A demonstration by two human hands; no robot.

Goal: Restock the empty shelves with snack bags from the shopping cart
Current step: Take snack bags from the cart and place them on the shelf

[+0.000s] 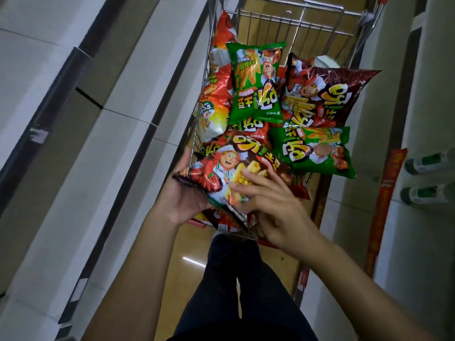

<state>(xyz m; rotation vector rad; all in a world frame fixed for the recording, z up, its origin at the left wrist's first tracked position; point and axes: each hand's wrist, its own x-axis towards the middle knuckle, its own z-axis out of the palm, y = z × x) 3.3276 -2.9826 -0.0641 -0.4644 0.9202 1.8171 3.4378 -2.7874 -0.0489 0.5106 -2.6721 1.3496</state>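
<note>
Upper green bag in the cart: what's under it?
The upper green bag lies on orange-red bags and overlaps a dark red bag. Anything deeper in the cart is covered.

Probably shop aisle: shelves [128, 134], cart [293, 25].

Glossy green, orange and dark-red foil snack bags [256, 82] lie heaped in the wire shopping cart [320, 28]; white shelves [73, 143] flank it.

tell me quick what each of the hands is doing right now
Left hand: holds the brown snack bag from underneath.
Right hand: open, blurred fingers spread on the same bag.
</note>
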